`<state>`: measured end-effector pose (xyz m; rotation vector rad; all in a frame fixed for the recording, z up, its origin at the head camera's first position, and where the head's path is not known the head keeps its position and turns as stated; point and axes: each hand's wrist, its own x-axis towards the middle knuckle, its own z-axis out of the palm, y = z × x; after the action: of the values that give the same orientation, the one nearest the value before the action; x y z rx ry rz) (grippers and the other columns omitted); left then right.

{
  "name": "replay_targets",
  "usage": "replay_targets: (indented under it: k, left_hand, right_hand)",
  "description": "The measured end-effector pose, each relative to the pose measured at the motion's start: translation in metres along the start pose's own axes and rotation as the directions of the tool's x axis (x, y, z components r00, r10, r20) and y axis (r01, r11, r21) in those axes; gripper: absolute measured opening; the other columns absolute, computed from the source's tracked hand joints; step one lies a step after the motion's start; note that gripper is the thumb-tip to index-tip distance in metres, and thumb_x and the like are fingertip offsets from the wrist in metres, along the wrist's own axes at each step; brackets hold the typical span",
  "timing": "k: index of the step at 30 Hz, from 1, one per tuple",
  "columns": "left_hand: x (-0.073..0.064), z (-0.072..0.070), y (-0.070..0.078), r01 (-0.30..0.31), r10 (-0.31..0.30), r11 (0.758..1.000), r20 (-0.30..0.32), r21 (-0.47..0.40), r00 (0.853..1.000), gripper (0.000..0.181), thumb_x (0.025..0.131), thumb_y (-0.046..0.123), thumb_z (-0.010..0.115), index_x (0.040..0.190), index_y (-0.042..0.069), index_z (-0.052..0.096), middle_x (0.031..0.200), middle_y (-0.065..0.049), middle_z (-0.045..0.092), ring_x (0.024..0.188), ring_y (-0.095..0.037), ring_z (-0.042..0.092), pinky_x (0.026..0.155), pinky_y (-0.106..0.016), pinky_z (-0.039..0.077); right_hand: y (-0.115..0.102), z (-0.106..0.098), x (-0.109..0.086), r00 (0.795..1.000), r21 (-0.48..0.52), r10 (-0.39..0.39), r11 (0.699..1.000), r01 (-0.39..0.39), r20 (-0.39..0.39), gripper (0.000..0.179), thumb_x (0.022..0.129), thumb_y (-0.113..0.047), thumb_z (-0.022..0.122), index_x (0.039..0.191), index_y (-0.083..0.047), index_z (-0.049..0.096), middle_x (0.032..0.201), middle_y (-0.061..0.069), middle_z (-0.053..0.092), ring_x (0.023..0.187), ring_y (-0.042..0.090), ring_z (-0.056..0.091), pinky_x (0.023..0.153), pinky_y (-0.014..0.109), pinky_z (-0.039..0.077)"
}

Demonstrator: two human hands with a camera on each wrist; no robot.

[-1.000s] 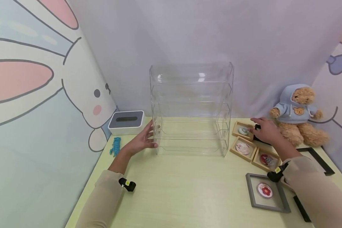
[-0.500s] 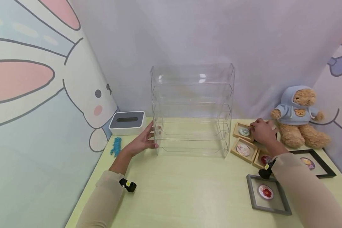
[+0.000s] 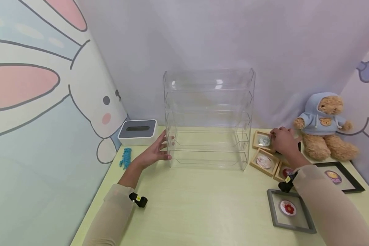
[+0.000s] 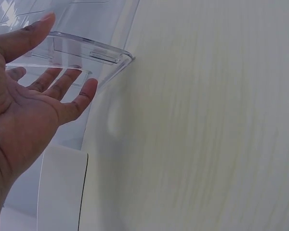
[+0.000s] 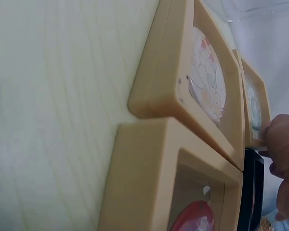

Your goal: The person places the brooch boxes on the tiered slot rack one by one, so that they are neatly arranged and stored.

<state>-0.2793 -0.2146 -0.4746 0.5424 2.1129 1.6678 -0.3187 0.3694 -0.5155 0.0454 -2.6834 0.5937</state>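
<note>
A clear acrylic rack (image 3: pixel 208 150) with several tiers stands upright in the middle of the head view. My left hand (image 3: pixel 153 153) touches its left side near the bottom; the left wrist view shows the fingers spread and fairly straight beside the clear panel (image 4: pixel 106 53). At the back right, my right hand (image 3: pixel 285 141) pinches the right edge of a small wooden frame (image 3: pixel 258 147) that holds a round silvery badge (image 3: pixel 264 140). The right wrist view shows fingertips at that frame's corner. Two more wooden frames lie close by, one with a pinkish badge (image 3: pixel 263 162), one with a red badge (image 5: pixel 195 217).
A grey frame (image 3: pixel 275 213) with a red flower badge lies at front right. Farther right are a black frame (image 3: pixel 353 182) and a teddy bear (image 3: pixel 326 126). Another black frame (image 5: pixel 252 192) adjoins the wooden ones. A tissue box (image 3: pixel 138 132) and blue cord (image 3: pixel 126 158) are left.
My right hand has moved from above the black frame to the silvery-badge frame's edge and pinches it; that frame has shifted slightly. My left hand has stayed at the rack.
</note>
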Motion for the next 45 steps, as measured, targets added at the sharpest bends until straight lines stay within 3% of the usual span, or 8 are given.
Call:
replay_targets:
  k: [2,3,6,13,22,34,39,45]
  left_hand:
    - [0.0,0.0,0.0,0.004,-0.004,1.0,-0.003,-0.006,1.0,0.122,0.099,-0.005,0.076,0.177,0.047,-0.002,0.185,-0.009,0.02,0.168,-0.042,0.031,0.126,-0.063,0.042]
    - [0.0,0.001,-0.001,0.007,-0.007,1.0,-0.003,-0.009,1.0,0.122,0.099,-0.006,0.076,0.177,0.047,-0.002,0.185,-0.009,0.02,0.168,-0.042,0.031,0.127,-0.064,0.041]
    - [-0.001,0.002,-0.002,0.015,-0.015,1.0,-0.004,-0.009,1.0,0.122,0.099,-0.007,0.074,0.177,0.047,-0.003,0.185,-0.01,0.018,0.169,-0.043,0.029,0.128,-0.065,0.038]
    - [-0.002,0.004,-0.003,0.033,-0.033,0.999,-0.02,0.002,0.999,0.122,0.098,-0.004,0.076,0.176,0.051,0.0,0.185,-0.008,0.021,0.169,-0.042,0.029,0.13,-0.067,0.036]
    - [-0.004,0.004,-0.004,0.023,-0.023,1.0,-0.014,-0.003,1.0,0.123,0.098,-0.005,0.077,0.176,0.048,-0.002,0.185,-0.01,0.021,0.169,-0.042,0.028,0.13,-0.067,0.035]
    - [-0.005,0.001,-0.001,0.035,-0.035,0.999,-0.003,-0.015,0.999,0.125,0.096,0.013,0.086,0.177,0.046,-0.004,0.184,-0.013,0.018,0.168,-0.046,0.029,0.128,-0.067,0.038]
    - [-0.003,-0.001,0.0,0.026,-0.026,0.999,-0.004,-0.026,1.0,0.123,0.098,0.002,0.08,0.178,0.042,-0.005,0.184,-0.015,0.017,0.167,-0.047,0.029,0.127,-0.064,0.042]
    - [-0.001,-0.002,0.0,0.022,-0.022,1.0,-0.007,-0.012,1.0,0.124,0.098,0.007,0.082,0.178,0.04,-0.006,0.184,-0.015,0.018,0.167,-0.046,0.03,0.126,-0.06,0.044]
  right_hand:
    - [0.001,-0.008,0.002,0.998,0.016,0.02,1.0,-0.021,0.06,0.042,0.119,-0.024,0.036,0.126,0.01,0.06,0.125,0.037,0.058,0.119,0.059,0.041,0.102,0.096,0.027]
    - [-0.002,-0.017,0.002,0.983,-0.094,0.052,0.995,-0.036,0.174,0.027,0.115,-0.018,0.052,0.129,0.0,0.067,0.133,0.034,0.06,0.124,0.059,0.04,0.1,0.102,0.015]
    - [-0.005,-0.025,0.002,0.98,-0.111,0.041,0.994,-0.02,0.194,0.034,0.117,-0.026,0.051,0.135,-0.003,0.068,0.139,0.034,0.06,0.13,0.06,0.044,0.105,0.099,0.019]
    - [-0.013,-0.029,-0.004,0.986,-0.136,-0.152,0.981,0.141,-0.072,0.018,0.112,-0.02,0.066,0.119,-0.005,0.072,0.118,0.028,0.064,0.111,0.054,0.052,0.101,0.088,0.031]
    - [-0.014,-0.038,0.002,0.789,-0.194,-0.483,0.875,0.443,-0.378,0.018,0.098,-0.01,0.079,0.113,-0.001,0.076,0.104,0.028,0.07,0.097,0.056,0.058,0.099,0.083,0.036]
    - [-0.045,-0.085,0.014,0.615,-0.208,-0.568,0.804,0.557,-0.547,0.02,0.093,-0.002,0.08,0.112,0.0,0.078,0.106,0.03,0.074,0.094,0.059,0.056,0.093,0.082,0.033]
    - [-0.065,-0.107,0.019,0.572,-0.204,-0.57,0.79,0.578,-0.59,0.018,0.094,-0.001,0.079,0.111,0.0,0.077,0.106,0.031,0.073,0.092,0.058,0.052,0.088,0.078,0.031]
    - [-0.09,-0.132,0.026,0.568,-0.173,-0.546,0.797,0.579,-0.616,0.017,0.095,0.003,0.079,0.112,0.003,0.077,0.107,0.033,0.072,0.092,0.057,0.053,0.083,0.073,0.032]
